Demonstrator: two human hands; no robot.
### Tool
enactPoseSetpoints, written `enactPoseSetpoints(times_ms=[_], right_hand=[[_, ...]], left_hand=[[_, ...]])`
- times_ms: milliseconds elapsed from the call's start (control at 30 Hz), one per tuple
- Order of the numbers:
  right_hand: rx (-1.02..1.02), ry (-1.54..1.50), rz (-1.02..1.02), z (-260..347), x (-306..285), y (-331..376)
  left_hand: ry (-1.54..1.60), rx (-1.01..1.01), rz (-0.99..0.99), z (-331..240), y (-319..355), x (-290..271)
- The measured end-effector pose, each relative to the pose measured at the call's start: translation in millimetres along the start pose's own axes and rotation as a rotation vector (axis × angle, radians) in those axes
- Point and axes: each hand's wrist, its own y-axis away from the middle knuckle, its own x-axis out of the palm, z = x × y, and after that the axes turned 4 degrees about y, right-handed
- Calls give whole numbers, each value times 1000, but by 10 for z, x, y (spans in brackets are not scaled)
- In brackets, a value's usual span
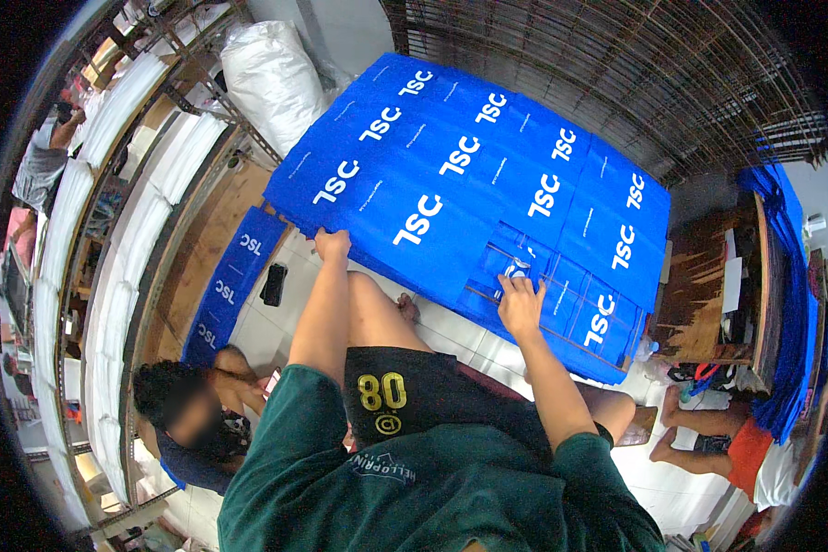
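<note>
Large blue fabric sheets with white print (460, 156) cover a low table in front of me. At their near left edge, my left hand (333, 245) has its fingers closed on the blue fabric. My right hand (521, 302) reaches over the near right part, fingers apart and fingertips down on the blue surface. Beneath and around it lies a thin rectangular see-through frame (558, 293) with crossing lines. Part of a white print shows by the fingertips; what lies directly under them is hidden.
A narrow blue printed strip (228, 281) and a black phone (273, 285) lie at the left. A person (193, 432) sits beside me. Shelves with white stacks (110, 267) stand farther left, wire racks (616, 64) behind. Blue cloths (791, 304) hang right, near another person's legs (708, 432).
</note>
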Motion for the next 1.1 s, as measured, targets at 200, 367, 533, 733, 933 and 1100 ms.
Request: enactPoseSetpoints(times_ms=[200, 367, 533, 733, 933, 1100], right_hand=[[15, -9, 63, -23, 25, 38], [-9, -67, 56, 68, -142, 74], [42, -102, -5, -197, -434, 314], [343, 17, -236, -1163, -1022, 895], [631, 266, -688, -2658, -2190, 1427], [924, 302, -1189, -3828, -3308, 1935]], left_hand=[[113, -43, 112, -65, 62, -73], [89, 4, -56, -6, -10, -136], [171, 146, -146, -416, 364, -200], [243, 294, 19, -656, 695, -438], [325, 571, 505, -657, 1488, -746], [75, 619, 606, -903, 2204, -988]])
